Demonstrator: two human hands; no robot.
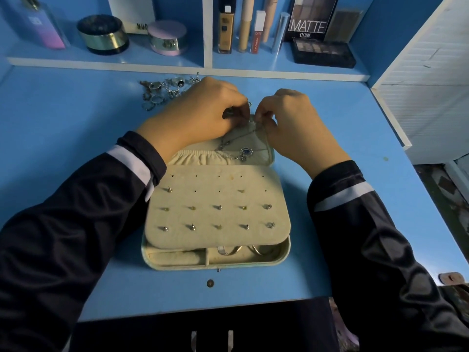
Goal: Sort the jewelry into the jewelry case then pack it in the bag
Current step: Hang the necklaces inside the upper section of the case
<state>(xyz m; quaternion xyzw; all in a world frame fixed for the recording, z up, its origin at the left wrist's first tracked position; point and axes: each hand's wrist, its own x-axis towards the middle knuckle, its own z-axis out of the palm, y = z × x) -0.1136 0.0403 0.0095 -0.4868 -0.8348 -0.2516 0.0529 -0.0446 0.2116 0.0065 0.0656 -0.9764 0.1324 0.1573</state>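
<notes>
An open cream jewelry case [284, 252] lies in the middle of the blue table. Its earring panel [215, 199] carries several stud earrings. Bracelets [243, 250] lie in the front compartment. In the raised lid hangs a silver necklace [243, 151] with a blue eye pendant, above an elastic pocket [198, 157]. My left hand [200, 113] and my right hand [294, 120] meet at the lid's top edge, each pinching the necklace chain. A pile of silver rings [162, 94] lies on the table behind my left hand.
A shelf behind the table holds a perfume bottle [43, 24], two round jars [104, 34], several cosmetic tubes [246, 24] and a MATTE eyeshadow palette [322, 52]. A white panel [426, 72] stands at the right. A small stud [218, 270] and a round mark [210, 283] lie before the case.
</notes>
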